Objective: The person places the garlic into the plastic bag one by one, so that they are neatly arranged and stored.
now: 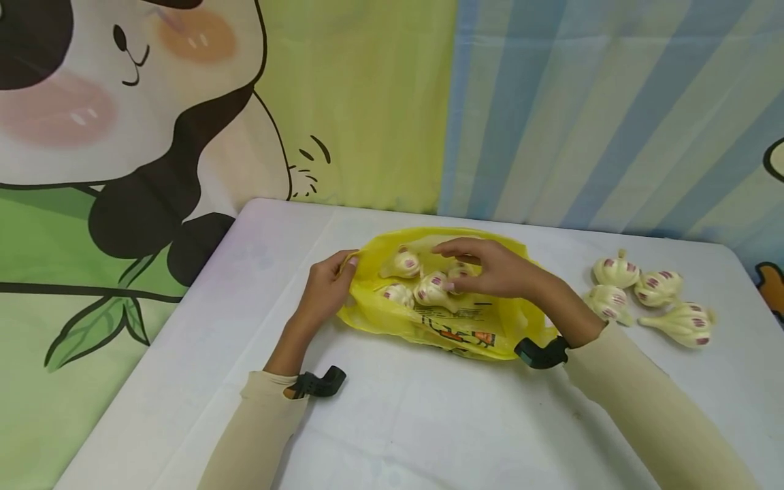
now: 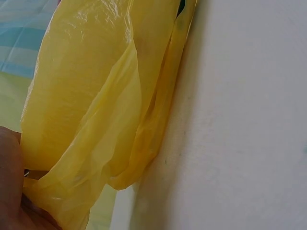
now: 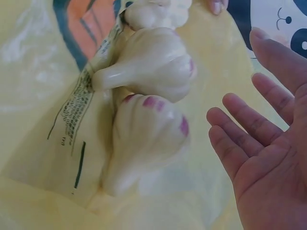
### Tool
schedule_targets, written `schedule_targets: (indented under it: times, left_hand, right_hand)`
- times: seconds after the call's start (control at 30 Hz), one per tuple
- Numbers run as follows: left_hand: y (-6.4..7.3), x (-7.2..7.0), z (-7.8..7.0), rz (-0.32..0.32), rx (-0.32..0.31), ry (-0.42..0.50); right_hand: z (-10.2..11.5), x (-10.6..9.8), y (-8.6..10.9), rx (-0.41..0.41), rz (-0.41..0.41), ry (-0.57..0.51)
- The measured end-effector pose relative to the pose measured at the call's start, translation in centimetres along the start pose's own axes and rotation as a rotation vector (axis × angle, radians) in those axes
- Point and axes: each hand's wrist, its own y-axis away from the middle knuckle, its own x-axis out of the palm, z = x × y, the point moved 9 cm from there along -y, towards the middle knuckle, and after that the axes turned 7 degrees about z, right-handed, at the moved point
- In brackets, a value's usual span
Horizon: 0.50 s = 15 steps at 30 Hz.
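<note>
A yellow plastic bag (image 1: 380,320) lies on the table with its mouth spread open. Several garlic bulbs sit inside it, among them one near the middle (image 1: 432,290) and another at the back left (image 1: 403,263). At the bag's left edge my left hand (image 1: 327,286) pinches the plastic between thumb and fingers; in the left wrist view the hand (image 2: 12,191) shows only in part. Over the bag's opening is my right hand (image 1: 496,269). The right wrist view shows that hand (image 3: 268,153) with fingers extended, apart from the nearest garlic bulb (image 3: 151,136) and holding nothing.
To the right of the bag, several more garlic bulbs (image 1: 658,288) lie grouped on the white-covered table (image 1: 392,422). Behind the table hangs a patterned curtain (image 1: 367,102) with a panda drawing. Each wrist carries a black camera (image 1: 321,382).
</note>
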Motion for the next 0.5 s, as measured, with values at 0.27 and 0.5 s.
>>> schedule_targets:
  times: [0.27, 0.5]
  left_hand:
    - [0.0, 0.0, 0.2, -0.002, 0.006, -0.008]
    - [0.0, 0.0, 0.2, -0.003, 0.004, -0.007]
  right_hand:
    - [0.6, -0.2, 1.3, 0.023, -0.014, -0.005]
    - [0.6, 0.1, 2.6, 0.003, -0.014, -0.045]
